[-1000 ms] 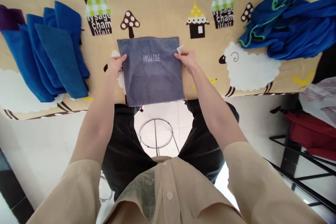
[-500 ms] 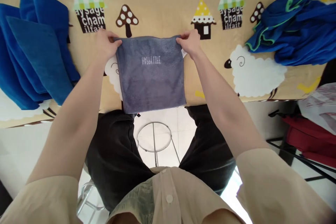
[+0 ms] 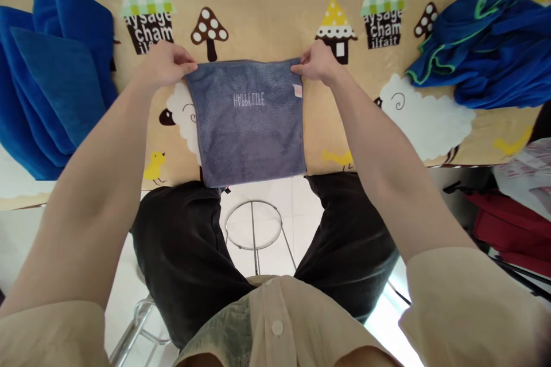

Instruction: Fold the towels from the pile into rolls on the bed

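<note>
The grey towel (image 3: 247,120) lies flat on the printed tablecloth (image 3: 275,17), its near edge hanging just over the table's front, the stitched lettering reading upside down from the wearer's side. The left hand (image 3: 166,64) pinches the far left corner; the right hand (image 3: 316,63) pinches the far right corner — on both, thumb and fingers are closed tight on the cloth, nothing else held.

Change noted: a second ago both hands gripped the towel at its side edges, about level with the lettering. They have since travelled up to the far corners and have held there for the last half second. The far edge is now drawn taut and straight, which I judge to be preparation for a fold toward the body.

Further difference from the earlier frame: a small white label (image 3: 297,90) now lies flat on the towel's right side, below the right hand, where before it stuck out at the corner.

Folded blue towels (image 3: 51,86) sit well apart to the left; a loose blue heap (image 3: 482,46) well apart to the right.
</note>
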